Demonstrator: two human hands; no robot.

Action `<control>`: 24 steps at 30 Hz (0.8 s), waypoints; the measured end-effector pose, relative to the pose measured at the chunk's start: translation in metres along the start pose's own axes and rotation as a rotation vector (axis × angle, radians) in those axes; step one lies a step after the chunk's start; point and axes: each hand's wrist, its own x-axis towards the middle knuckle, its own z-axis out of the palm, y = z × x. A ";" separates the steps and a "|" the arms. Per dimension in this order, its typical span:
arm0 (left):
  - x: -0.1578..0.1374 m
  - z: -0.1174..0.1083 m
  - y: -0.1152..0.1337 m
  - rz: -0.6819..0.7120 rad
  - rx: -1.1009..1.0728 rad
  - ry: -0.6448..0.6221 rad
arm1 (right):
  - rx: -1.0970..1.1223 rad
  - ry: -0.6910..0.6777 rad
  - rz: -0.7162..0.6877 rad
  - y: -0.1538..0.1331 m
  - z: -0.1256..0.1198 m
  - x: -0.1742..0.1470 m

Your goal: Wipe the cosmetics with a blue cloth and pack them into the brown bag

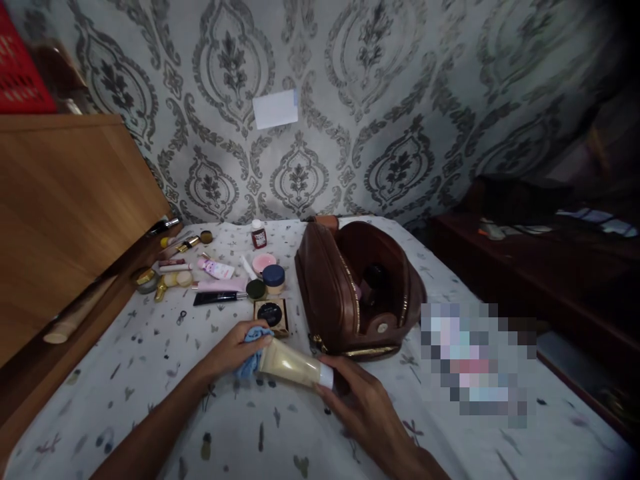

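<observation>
A pale yellow squeeze tube (290, 365) with a white cap lies between my two hands, above the patterned cloth. My left hand (240, 347) is closed on a blue cloth (249, 363), which is pressed against the tube's flat end. At the other end, my right hand (367, 397) grips the tube by its cap, thumb and fingers on either side. Just beyond the tube is a gold-edged compact box (281, 320) with a black oval. Behind my right hand stands a brown toiletry bag (323, 287), unzipped, with a dark item (375, 277) inside.
Several cosmetics lie at the left, among them a black tube (217, 298), a blue-lidded jar (273, 279) and a pink round case (264, 263). A small red bottle (259, 235) stands near the wall. Wooden furniture (65, 213) borders the left; a blurred patch (475, 363) covers something right.
</observation>
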 end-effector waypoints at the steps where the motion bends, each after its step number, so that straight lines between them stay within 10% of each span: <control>1: 0.000 0.000 -0.001 0.023 0.022 -0.009 | -0.011 0.011 -0.019 0.000 0.000 0.000; 10: -0.004 -0.009 0.001 0.088 0.117 0.001 | -0.220 0.086 -0.242 0.008 0.003 0.002; 24: 0.012 -0.032 -0.023 0.145 0.072 0.436 | -0.466 0.194 -0.484 0.028 0.013 -0.001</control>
